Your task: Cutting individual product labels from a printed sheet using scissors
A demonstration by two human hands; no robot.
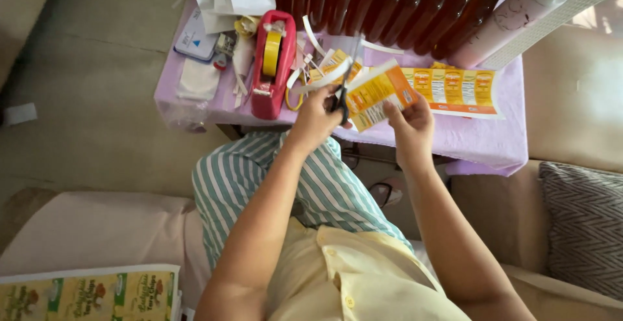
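So the left hand [316, 118] has its grip closed through the handles of black scissors [342, 94], blades pointing up into an orange-and-yellow label [378, 94]. The right hand [410, 126] pinches that label's lower right corner, holding it in the air over the near edge of the counter [480, 140], which has a lilac cloth on it. A sheet of uncut labels [454, 90] lies flat just beyond. A red tape dispenser [274, 61] sits toward the left edge, and dark amber bottles [389, 3] line the far edge.

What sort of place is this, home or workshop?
Likely a home living room used for labelling bottles: sofa cushion, small cloth-covered table, row of amber bottles, red tape dispenser.
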